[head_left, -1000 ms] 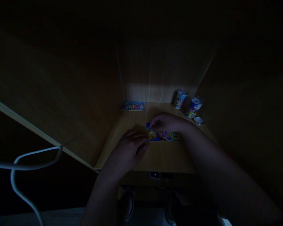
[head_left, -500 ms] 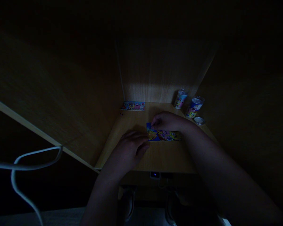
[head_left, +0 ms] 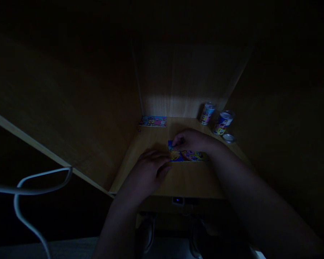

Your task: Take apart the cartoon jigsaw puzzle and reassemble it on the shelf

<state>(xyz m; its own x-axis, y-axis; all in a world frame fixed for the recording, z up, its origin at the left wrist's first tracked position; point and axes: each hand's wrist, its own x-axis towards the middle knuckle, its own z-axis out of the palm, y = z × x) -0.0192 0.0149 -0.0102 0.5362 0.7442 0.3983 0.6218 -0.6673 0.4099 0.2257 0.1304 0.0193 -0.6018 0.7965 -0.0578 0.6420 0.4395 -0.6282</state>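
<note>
A colourful cartoon picture strip (head_left: pixel 190 157), which looks like a jigsaw puzzle, lies flat on the wooden desk (head_left: pixel 189 180). At its left end rests my left hand (head_left: pixel 152 166), fingers stretched out, their tips touching or very near the edge. My right hand (head_left: pixel 187 139) is over the strip's upper part, thumb and fingers pinched together near its top left corner. What they hold, if anything, is too small and dark to make out. The right hand and wrist cover part of the strip's upper and right side.
A second cartoon strip (head_left: pixel 152 121) lies at the back left, with a tiny dark piece (head_left: pixel 139 131) by it. At the back right stand two cartoon cans (head_left: pixel 206 114) with a round lid (head_left: pixel 228 138) beside them. Wooden panels enclose the desk. A white cable (head_left: pixel 43 191) hangs at left.
The right hand's pinched fingertips have shifted very slightly at the strip's top left. My left hand stays in place, and nothing else visibly moves.
</note>
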